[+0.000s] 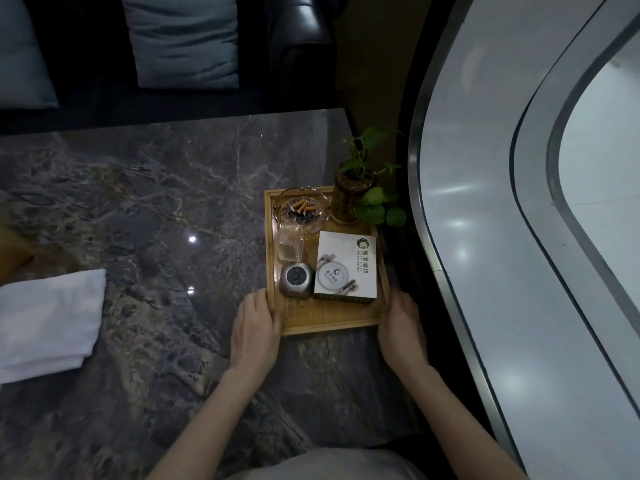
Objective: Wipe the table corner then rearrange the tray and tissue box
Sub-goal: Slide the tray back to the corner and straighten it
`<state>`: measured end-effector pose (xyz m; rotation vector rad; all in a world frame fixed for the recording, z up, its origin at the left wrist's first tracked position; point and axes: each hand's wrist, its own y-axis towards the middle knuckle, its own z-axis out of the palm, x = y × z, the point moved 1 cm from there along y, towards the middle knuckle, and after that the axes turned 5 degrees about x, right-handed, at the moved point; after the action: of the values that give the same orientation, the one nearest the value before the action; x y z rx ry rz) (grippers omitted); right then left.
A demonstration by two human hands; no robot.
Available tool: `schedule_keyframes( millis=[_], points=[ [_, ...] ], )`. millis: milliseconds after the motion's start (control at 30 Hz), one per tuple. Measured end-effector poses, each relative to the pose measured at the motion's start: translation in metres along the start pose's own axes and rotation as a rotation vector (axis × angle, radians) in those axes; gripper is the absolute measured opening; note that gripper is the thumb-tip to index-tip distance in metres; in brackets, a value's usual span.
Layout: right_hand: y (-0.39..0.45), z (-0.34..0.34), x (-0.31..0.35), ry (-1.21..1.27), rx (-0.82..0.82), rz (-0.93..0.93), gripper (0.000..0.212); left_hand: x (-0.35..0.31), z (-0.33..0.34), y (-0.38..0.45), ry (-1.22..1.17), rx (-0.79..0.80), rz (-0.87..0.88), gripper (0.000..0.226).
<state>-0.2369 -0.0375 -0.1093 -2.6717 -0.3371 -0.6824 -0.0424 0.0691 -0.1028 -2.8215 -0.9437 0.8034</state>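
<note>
A wooden tray (329, 323) lies at the right side of the dark marble table (156, 202). On it stand a white printed tissue box (346, 268), a glass ashtray (300, 211) with cigarette butts, a small clear glass holder (289, 242), a grey metal square object (296, 278) and a potted green plant (360, 188). My left hand (256, 327) grips the tray's near left corner. My right hand (401, 323) grips its near right side. A folded white cloth (48, 320) rests on the table far to the left, apart from both hands.
A dark sofa with blue-grey cushions (183, 39) stands behind the table. A curved grey wall with a metal trim (450, 237) runs close along the table's right edge, next to the tray.
</note>
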Motion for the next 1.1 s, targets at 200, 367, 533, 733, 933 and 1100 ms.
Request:
schedule_keyframes(
  millis=[200, 367, 533, 733, 933, 1100],
  points=[
    [-0.031, 0.026, -0.007, -0.148, 0.029, -0.103, 0.071, 0.012, 0.027, -0.020, 0.160, 0.148, 0.062, 0.098],
    [-0.036, 0.037, -0.009, -0.160, 0.028, -0.059, 0.086, 0.013, 0.030, -0.021, 0.128, 0.194, 0.040, 0.098],
    [-0.032, 0.036, -0.004, -0.174, 0.029, -0.030, 0.080, 0.011, 0.029, -0.017, 0.120, 0.216, 0.034, 0.099],
    [-0.013, 0.030, 0.001, -0.181, 0.042, -0.024, 0.082, 0.006, 0.029, 0.002, 0.102, 0.224, 0.050, 0.101],
    [0.005, 0.024, 0.002, -0.198, 0.042, -0.035, 0.080, -0.002, 0.025, 0.019, 0.109, 0.234, 0.061, 0.102],
    [0.017, 0.021, 0.001, -0.185, 0.041, -0.030, 0.078, -0.007, 0.026, 0.032, 0.087, 0.241, 0.070, 0.100]
  ],
)
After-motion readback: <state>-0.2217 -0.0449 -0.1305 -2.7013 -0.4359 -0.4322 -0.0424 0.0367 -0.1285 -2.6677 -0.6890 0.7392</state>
